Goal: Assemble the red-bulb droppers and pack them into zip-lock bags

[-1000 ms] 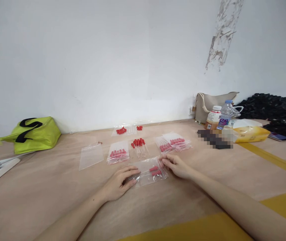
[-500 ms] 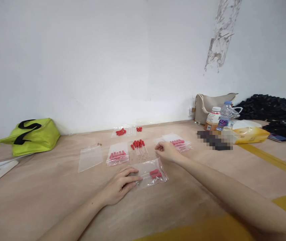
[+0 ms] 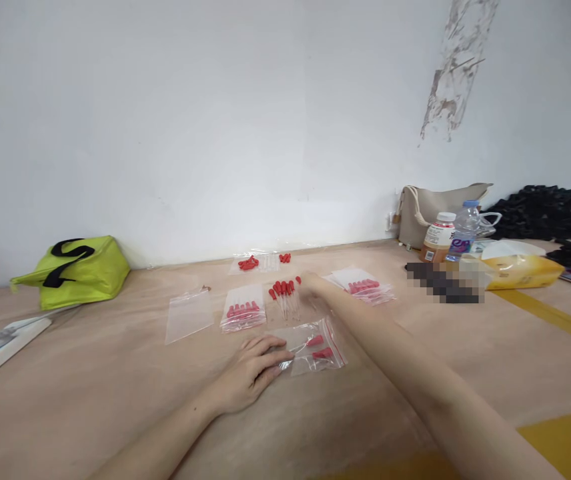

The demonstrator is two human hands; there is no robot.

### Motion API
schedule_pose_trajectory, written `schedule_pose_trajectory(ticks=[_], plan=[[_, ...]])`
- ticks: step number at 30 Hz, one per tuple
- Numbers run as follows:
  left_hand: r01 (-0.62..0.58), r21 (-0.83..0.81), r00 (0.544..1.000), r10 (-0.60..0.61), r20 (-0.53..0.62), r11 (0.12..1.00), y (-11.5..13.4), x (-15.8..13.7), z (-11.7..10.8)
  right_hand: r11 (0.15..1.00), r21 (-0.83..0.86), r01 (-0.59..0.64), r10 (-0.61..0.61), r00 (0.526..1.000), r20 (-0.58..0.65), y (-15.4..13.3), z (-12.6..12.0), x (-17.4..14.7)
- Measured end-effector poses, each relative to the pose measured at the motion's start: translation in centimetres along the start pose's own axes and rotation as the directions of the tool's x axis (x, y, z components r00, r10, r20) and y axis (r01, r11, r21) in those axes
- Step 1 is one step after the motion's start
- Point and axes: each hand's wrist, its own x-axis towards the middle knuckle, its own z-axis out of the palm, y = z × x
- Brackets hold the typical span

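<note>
Beneath the fingertips of my left hand (image 3: 255, 373) lies a clear zip-lock bag (image 3: 305, 363); the fingers are on its left end, holding it against the table. Inside the bag are two droppers with red bulbs (image 3: 322, 353), pointing towards the red zip edge. My right hand (image 3: 311, 285) is slightly blurred at the right side of a group of loose droppers (image 3: 283, 293) with red bulbs and thin clear stems. Its fingers are closed at one dropper (image 3: 298, 281) standing a little apart from the group; the fingertips are partly hidden.
Filled bags (image 3: 243, 312) lie left of the droppers, with another stack (image 3: 365, 285) to the right. A flat bag (image 3: 189, 317) lies further left. Red bulbs (image 3: 249, 264) sit near the wall. A green pouch (image 3: 85, 273), bottles (image 3: 438, 239) and a yellow tissue pack (image 3: 525, 270) stand around.
My right hand has moved forward and left to the loose droppers, and one dropper now stands apart at its fingers. The two bagged droppers have spread apart. My left hand stays on the bag.
</note>
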Motion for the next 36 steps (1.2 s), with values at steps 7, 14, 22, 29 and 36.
schedule_pose_trajectory(ticks=[7, 14, 22, 29, 36], plan=[[-0.002, 0.007, 1.000, 0.002, 0.003, 1.000, 0.0, 0.0, 0.0, 0.965, 0.226, -0.130, 0.159, 0.981, -0.115, 3.3, -3.8, -6.8], [-0.006, 0.006, 1.000, 0.006, 0.001, 1.000, -0.4, 0.0, 0.1, 0.687, 0.726, 0.031, 0.300, 0.898, -0.322, 5.8, -2.4, -13.1], [0.002, -0.008, 1.000, -0.002, 0.005, 1.000, -0.4, 0.1, 0.2, 0.675, 0.736, 0.054, 0.260, 0.916, -0.306, 5.9, 0.0, -13.7], [0.011, -0.024, 1.000, -0.011, -0.005, 1.000, -0.3, 0.0, 0.1, 0.931, 0.364, 0.041, 0.043, 0.974, -0.220, 6.2, -1.3, -14.8], [0.044, -0.024, 0.998, -0.045, -0.049, 0.999, -0.2, -0.1, 0.0, 0.957, 0.203, 0.207, -0.202, 0.978, -0.048, 5.7, -1.5, -14.9]])
